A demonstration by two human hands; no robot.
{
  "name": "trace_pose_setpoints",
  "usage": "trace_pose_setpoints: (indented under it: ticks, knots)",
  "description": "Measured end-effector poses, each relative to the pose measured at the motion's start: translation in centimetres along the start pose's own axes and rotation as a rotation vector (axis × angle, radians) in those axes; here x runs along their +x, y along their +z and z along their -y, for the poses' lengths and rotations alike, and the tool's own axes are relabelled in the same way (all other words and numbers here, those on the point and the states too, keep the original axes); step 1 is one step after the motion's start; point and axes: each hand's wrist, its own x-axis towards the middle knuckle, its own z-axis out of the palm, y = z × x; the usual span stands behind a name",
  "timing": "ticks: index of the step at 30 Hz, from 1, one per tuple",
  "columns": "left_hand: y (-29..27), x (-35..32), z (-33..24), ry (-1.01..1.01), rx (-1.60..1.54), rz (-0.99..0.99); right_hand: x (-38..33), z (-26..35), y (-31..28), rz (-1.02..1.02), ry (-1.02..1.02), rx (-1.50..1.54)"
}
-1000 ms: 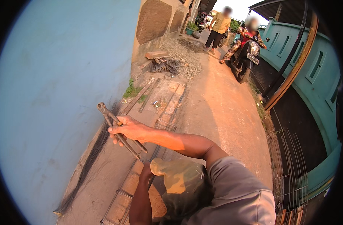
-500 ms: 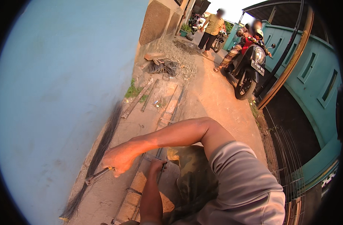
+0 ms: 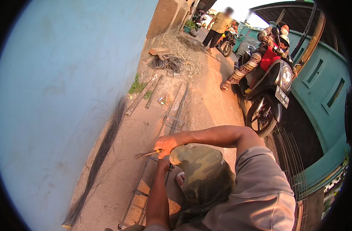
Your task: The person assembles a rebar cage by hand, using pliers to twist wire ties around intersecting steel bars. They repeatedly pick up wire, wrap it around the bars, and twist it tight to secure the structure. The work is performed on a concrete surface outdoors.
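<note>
My right hand (image 3: 166, 146) is closed round the handles of a pair of pincers (image 3: 146, 154), whose jaws point left over a rebar frame (image 3: 136, 192). Just below it, my left hand (image 3: 164, 164) is closed at the frame's right-hand bar; the right hand partly covers its fingers. Long steel bars joined by crosswise stirrups make up the frame, which lies lengthwise on the ground. A long bundle of thin black tie wire (image 3: 103, 158) lies to the left, along the foot of the blue wall, with loose strands sticking out.
A rider on a black scooter (image 3: 266, 100) with a passenger is close on the right. Farther up the lane a person (image 3: 218, 29) walks near another motorbike (image 3: 226, 44). Wooden strips (image 3: 141, 96), coiled wire (image 3: 168, 63) and gravel (image 3: 189, 57) lie ahead. Wire mesh (image 3: 293, 161) stands at right.
My right hand has moved from the tie wire bundle rightward to the frame, beside my left hand, still with the pincers. The scooter has come nearer on the right.
</note>
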Motion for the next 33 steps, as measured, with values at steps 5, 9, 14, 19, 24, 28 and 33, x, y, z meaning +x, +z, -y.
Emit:
trace_pose_setpoints:
  ticks: [5, 9, 14, 19, 24, 28, 33]
  knots:
    - [-0.2, 0.1, 0.3, 0.045, -0.015, 0.011, -2.7, -5.8, 4.5, -0.176, -0.004, 0.313]
    - [-1.2, -0.5, -0.1, 0.023, -0.017, 0.008, -1.9, -6.3, 6.6, -0.224, 0.131, 0.487]
    - [-0.8, -0.6, -0.7, -0.039, -0.038, 0.01, 2.1, -10.6, 11.0, -0.29, -0.144, 0.605]
    - [0.5, -0.7, -0.7, -0.088, -0.049, 0.018, 1.7, -12.3, 11.3, -0.307, -0.2, 0.666]
    - [0.1, -1.0, -1.0, -0.074, -0.029, -0.001, -3.9, -9.7, 8.4, -0.351, 0.124, 0.876]
    - [1.2, -1.0, -0.9, -0.053, -0.023, 0.03, -7.6, -10.8, 9.2, -0.344, 0.277, 0.912]
    - [-2.8, -4.0, 0.4, 0.026, -0.005, -0.07, -6.2, -10.8, 9.0, -0.207, 0.169, 0.978]
